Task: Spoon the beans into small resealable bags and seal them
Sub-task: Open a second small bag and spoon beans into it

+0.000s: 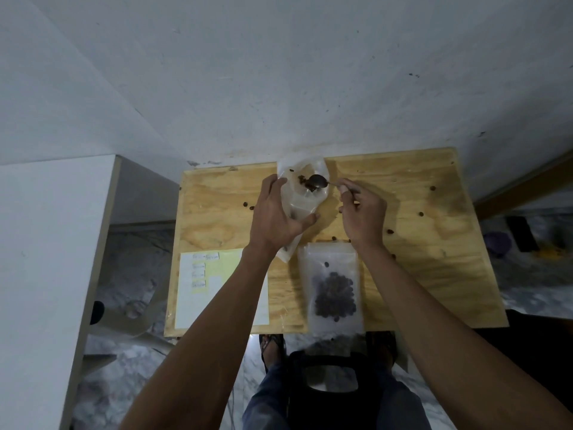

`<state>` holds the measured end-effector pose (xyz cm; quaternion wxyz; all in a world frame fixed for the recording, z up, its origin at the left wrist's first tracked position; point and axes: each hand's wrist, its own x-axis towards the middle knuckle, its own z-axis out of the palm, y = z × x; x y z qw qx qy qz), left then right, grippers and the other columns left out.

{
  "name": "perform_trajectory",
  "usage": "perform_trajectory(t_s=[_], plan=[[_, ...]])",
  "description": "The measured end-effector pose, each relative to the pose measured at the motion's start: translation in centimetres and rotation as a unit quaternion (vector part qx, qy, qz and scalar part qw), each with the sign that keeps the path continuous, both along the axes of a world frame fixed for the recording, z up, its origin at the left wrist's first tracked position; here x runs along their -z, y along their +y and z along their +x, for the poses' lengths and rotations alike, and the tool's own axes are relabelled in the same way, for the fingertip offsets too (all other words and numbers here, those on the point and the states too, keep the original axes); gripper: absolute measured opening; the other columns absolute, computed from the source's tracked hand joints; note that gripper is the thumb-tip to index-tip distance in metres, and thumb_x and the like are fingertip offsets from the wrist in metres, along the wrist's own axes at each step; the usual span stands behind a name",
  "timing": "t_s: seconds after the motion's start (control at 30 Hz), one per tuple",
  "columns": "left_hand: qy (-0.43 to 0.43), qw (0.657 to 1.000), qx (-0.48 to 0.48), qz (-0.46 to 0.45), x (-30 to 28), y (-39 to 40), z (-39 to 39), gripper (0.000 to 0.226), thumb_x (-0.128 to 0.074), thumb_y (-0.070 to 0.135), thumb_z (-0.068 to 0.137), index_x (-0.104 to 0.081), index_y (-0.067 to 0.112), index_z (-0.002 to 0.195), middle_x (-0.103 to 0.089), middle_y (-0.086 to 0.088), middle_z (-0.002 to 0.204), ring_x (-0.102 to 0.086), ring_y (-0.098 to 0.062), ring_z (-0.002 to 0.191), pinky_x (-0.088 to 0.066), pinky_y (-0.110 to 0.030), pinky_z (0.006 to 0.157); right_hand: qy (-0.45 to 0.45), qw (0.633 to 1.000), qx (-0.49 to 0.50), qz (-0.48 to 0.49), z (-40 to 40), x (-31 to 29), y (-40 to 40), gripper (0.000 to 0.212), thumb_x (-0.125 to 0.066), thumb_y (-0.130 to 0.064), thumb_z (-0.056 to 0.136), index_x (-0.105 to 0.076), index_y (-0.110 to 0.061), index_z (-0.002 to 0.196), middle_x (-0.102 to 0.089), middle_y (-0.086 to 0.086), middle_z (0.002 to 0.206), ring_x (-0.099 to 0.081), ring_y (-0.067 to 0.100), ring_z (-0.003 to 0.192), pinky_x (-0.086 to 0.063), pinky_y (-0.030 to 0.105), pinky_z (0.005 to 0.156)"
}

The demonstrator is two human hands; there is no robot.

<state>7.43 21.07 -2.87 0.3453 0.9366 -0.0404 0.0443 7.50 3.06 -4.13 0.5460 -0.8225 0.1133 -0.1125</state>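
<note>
My left hand [277,217] grips a clear resealable bag [302,187] upright over the middle of the plywood table [434,243], its mouth open at the top. My right hand [361,212] pinches the handle of a metal spoon [317,182]. The spoon's bowl sits at the bag's mouth, tipped toward it, with dark beans [302,180] at its edge and falling inside. A second clear bag [333,287] lies flat near the table's front edge, holding a heap of dark beans.
Several loose beans [390,231] lie scattered on the wood, mostly to the right. A sheet of paper labels in plastic [198,274] lies at the front left. A white cabinet [46,243] stands left; the wall is just behind the table.
</note>
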Motion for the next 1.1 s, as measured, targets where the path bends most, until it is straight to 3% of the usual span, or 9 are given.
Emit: perform_trajectory(t_s=[0.2,0.33,0.4,0.5,0.57,0.67,0.83,0.97,1.1], plan=[[-0.011,1.000,0.004,0.006,-0.1,-0.5,0.1,0.099,-0.081,0.064,0.064,-0.053,-0.001,0.133,-0.049,-0.014,0.138,-0.052,-0.026,0.123,-0.044,-0.024,0.095,-0.027,0.998,-0.006,-0.063,-0.4,-0.2,0.5,0.028,-0.056,-0.012,0.100,-0.071,-0.013,0.125,-0.077,0.004,0.102,-0.058,0.000,0.056,-0.056,0.025,0.060],[-0.030,1.000,0.001,0.008,-0.4,-1.2,0.1,0.093,-0.088,0.054,0.064,-0.054,-0.001,0.131,-0.050,-0.014,0.137,-0.055,-0.026,0.121,-0.045,-0.023,0.090,-0.033,0.997,0.007,-0.076,-0.9,0.1,0.7,0.033,-0.056,-0.008,0.098,-0.069,-0.013,0.127,-0.076,0.011,0.100,-0.070,0.020,0.079,-0.059,0.036,0.078],[-0.041,0.999,-0.002,0.006,-0.7,-1.7,0.1,0.090,-0.089,0.051,0.064,-0.055,-0.002,0.129,-0.051,-0.015,0.135,-0.056,-0.026,0.118,-0.047,-0.025,0.088,-0.021,0.997,0.012,-0.070,-0.9,0.6,0.9,0.034,-0.055,-0.009,0.098,-0.067,-0.015,0.129,-0.075,0.014,0.091,-0.067,0.023,0.068,-0.059,0.043,0.074],[-0.059,0.998,0.010,-0.004,-1.0,-2.2,0.1,0.087,-0.086,0.052,0.065,-0.056,-0.002,0.126,-0.054,-0.015,0.131,-0.058,-0.026,0.116,-0.051,-0.028,0.090,-0.002,0.998,0.015,-0.061,-1.0,1.1,1.3,0.033,-0.054,-0.011,0.099,-0.067,-0.017,0.129,-0.073,0.011,0.077,-0.051,0.016,0.048,-0.057,0.042,0.062],[-0.059,0.998,0.022,-0.003,-0.9,-2.5,0.2,0.089,-0.082,0.055,0.065,-0.056,-0.003,0.127,-0.054,-0.015,0.132,-0.058,-0.028,0.119,-0.054,-0.036,0.095,0.012,0.999,0.028,-0.028,-0.9,1.4,1.5,0.033,-0.054,-0.010,0.099,-0.069,-0.018,0.127,-0.076,0.008,0.084,-0.060,0.016,0.056,-0.059,0.039,0.067],[-0.047,0.998,0.039,-0.009,-0.9,-2.6,0.7,0.093,-0.084,0.055,0.063,-0.057,-0.003,0.129,-0.054,-0.015,0.135,-0.056,-0.029,0.123,-0.053,-0.042,0.098,0.059,0.991,0.074,0.090,-0.4,1.6,1.5,0.030,-0.054,-0.019,0.096,-0.074,-0.018,0.118,-0.077,0.005,0.101,-0.073,0.022,0.088,-0.061,0.042,0.082],[-0.032,0.997,0.066,-0.015,-1.7,-3.4,2.2,0.102,-0.083,0.063,0.060,-0.056,-0.004,0.132,-0.052,-0.016,0.140,-0.053,-0.028,0.129,-0.049,-0.040,0.104,0.117,0.963,0.127,0.205,1.1,0.7,1.0,0.024,-0.058,-0.004,0.087,-0.075,-0.018,0.078,-0.069,-0.001,0.072,-0.064,0.011,0.067,-0.053,0.025,0.064],[-0.012,0.997,0.061,-0.042,-2.3,-4.2,3.2,0.105,-0.079,0.068,0.058,-0.055,-0.002,0.132,-0.053,-0.014,0.140,-0.054,-0.028,0.127,-0.050,-0.043,0.102,0.183,0.923,0.156,0.301,1.8,0.2,0.4,0.021,-0.058,0.003,0.083,-0.075,-0.009,0.085,-0.070,0.001,0.075,-0.065,0.008,0.063,-0.048,0.017,0.050],[-0.007,0.997,0.057,-0.059,-2.3,-4.2,3.8,0.103,-0.082,0.068,0.057,-0.056,0.002,0.132,-0.054,-0.012,0.141,-0.055,-0.026,0.128,-0.052,-0.045,0.099,0.235,0.879,0.172,0.378,2.5,0.6,-0.4,0.017,-0.063,-0.001,0.083,-0.074,-0.013,0.082,-0.073,0.007,0.083,-0.070,0.018,0.072,-0.054,0.024,0.057]])
